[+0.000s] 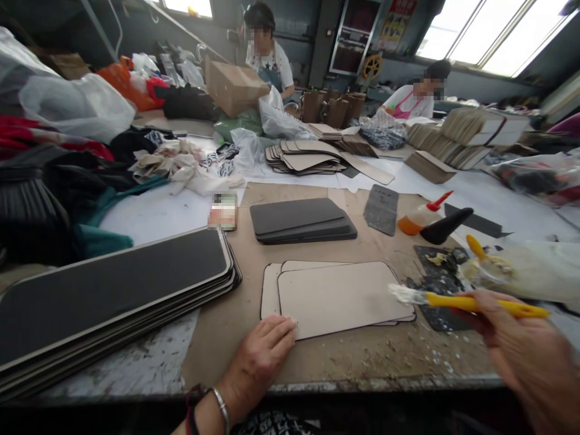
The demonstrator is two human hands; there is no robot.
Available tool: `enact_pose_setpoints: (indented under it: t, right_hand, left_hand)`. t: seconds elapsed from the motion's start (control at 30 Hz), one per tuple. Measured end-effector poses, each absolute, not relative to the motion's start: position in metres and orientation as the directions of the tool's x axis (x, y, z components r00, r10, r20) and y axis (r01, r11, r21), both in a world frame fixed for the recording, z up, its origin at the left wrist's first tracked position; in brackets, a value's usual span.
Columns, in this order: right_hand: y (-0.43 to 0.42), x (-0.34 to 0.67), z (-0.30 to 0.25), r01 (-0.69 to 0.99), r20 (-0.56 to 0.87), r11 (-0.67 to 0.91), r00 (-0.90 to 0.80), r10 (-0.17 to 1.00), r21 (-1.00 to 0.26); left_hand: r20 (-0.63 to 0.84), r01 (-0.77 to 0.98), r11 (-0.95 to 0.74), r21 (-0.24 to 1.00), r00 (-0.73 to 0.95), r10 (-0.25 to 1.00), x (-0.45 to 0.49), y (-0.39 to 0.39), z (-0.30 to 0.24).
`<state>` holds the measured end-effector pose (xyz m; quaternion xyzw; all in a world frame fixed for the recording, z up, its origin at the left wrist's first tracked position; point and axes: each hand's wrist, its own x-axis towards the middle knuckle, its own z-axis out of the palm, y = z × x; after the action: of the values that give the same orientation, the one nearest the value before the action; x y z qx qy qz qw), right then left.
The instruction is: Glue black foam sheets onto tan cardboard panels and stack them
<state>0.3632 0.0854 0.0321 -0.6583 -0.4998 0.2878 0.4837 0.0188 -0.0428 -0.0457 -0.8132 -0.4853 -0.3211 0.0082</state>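
My right hand (512, 338) grips the yellow handle of a glue brush (471, 302). White paste coats its bristles, which are at the right end of the top beige panel (333, 296). That panel lies slightly askew on a few similar dark-edged panels. The fingers of my left hand (263, 350) rest flat on the panel's near left corner, holding nothing. Right of the panels, a paste-smeared black sheet (437, 272) lies beside a paste container (492, 269) with another yellow-handled tool (475, 246) in it.
A tall stack of long dark panels (118, 290) stands at left. Beyond the beige panels are dark grey panels (299, 217), a red-tipped glue bottle (423, 217) and a black cone-shaped object (446, 226). Two people (272, 60) work behind piles of boards (308, 157) and bags.
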Motion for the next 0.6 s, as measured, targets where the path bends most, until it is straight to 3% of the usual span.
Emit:
enact_pose_setpoints:
  t: [0.1,0.2,0.3,0.4,0.6]
  right_hand:
    - [0.07,0.27,0.028,0.164,-0.045,-0.069,0.141,0.989,-0.984]
    - [0.064,0.205,0.021,0.112,-0.064,-0.058,-0.053,0.997,-0.992]
    - [0.065,0.181,0.013,0.128,-0.054,-0.036,-0.139,0.989,-0.991]
    - [0.075,0.193,0.006,0.178,-0.018,-0.004,-0.075,0.997,-0.984]
    - [0.105,0.277,0.003,0.373,0.114,0.013,0.251,0.961,-0.928]
  left_hand:
    - [0.534,0.778,-0.526,0.342,0.3,0.79,0.018,-0.041,-0.049]
    - [0.552,0.774,-0.524,0.355,0.278,0.786,0.018,-0.041,-0.053]
    - [0.569,0.773,-0.522,0.361,0.261,0.78,0.019,-0.041,-0.054]
    - [0.561,0.773,-0.523,0.36,0.269,0.783,0.018,-0.041,-0.053]
    - [0.558,0.791,-0.558,0.253,0.352,0.751,0.01,-0.042,-0.062]
